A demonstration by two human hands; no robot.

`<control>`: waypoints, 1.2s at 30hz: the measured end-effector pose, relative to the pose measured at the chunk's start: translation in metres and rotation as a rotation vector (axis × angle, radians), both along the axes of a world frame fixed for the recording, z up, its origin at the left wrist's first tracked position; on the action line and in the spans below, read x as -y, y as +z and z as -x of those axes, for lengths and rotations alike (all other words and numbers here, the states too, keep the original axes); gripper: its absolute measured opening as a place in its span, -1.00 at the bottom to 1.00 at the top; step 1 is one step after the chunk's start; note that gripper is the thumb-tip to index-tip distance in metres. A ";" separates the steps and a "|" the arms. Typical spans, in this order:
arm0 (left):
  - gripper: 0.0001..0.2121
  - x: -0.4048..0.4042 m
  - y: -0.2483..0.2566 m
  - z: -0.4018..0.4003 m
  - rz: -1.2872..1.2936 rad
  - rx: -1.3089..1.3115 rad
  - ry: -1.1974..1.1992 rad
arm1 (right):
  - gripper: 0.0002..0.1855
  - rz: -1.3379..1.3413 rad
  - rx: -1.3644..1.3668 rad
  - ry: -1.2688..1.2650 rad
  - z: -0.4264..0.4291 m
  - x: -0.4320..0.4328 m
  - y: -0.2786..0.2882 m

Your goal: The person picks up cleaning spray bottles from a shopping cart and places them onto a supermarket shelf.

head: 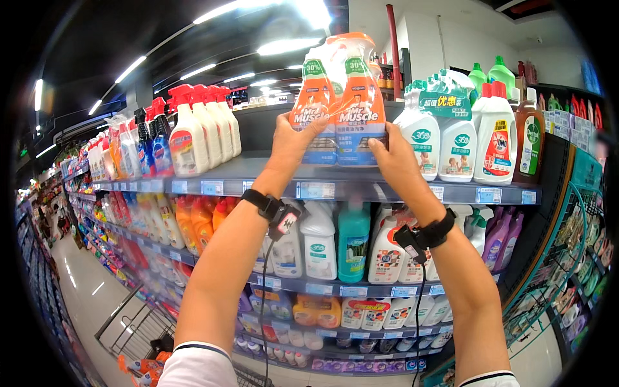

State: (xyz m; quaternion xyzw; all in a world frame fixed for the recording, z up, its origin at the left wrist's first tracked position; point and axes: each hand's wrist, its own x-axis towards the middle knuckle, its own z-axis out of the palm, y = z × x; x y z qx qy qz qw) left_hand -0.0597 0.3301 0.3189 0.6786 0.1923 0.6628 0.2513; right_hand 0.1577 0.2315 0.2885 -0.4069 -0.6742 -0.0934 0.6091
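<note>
Both my hands grip a shrink-wrapped pair of orange Mr Muscle cleaner bottles (360, 109), upright at the top shelf (256, 169). My left hand (297, 138) holds the pack's left side, thumb across its front. My right hand (396, 152) presses its right side, thumb on the blue lower part. White spray bottles with red heads (186, 138) stand to the left on the same shelf. Close to my right hand are white bottles with green labels (425, 138). Whether the pack's base touches the shelf, I cannot tell.
Lower shelves hold a teal bottle (354, 244), white bottles (318, 242) and orange bottles (193, 222). At the lower left, a metal shopping cart (130, 338) stands in the aisle, with orange bottles (145, 370) near it. A wire rack (556, 256) borders the right side.
</note>
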 end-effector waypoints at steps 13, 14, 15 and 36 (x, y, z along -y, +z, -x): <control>-0.10 -0.022 -0.018 -0.016 0.014 -0.096 -0.012 | -0.29 -0.219 0.407 -0.519 0.023 -0.003 -0.057; -0.10 -0.021 -0.017 -0.015 0.030 -0.127 -0.035 | -0.30 -0.230 0.421 -0.498 0.020 -0.002 -0.058; -0.11 -0.018 -0.014 -0.011 0.042 -0.158 -0.053 | -0.31 -0.246 0.433 -0.472 0.019 0.000 -0.058; -0.16 -0.053 -0.008 -0.008 -0.078 -0.592 0.251 | -0.41 -0.226 0.600 -0.556 0.016 -0.005 -0.058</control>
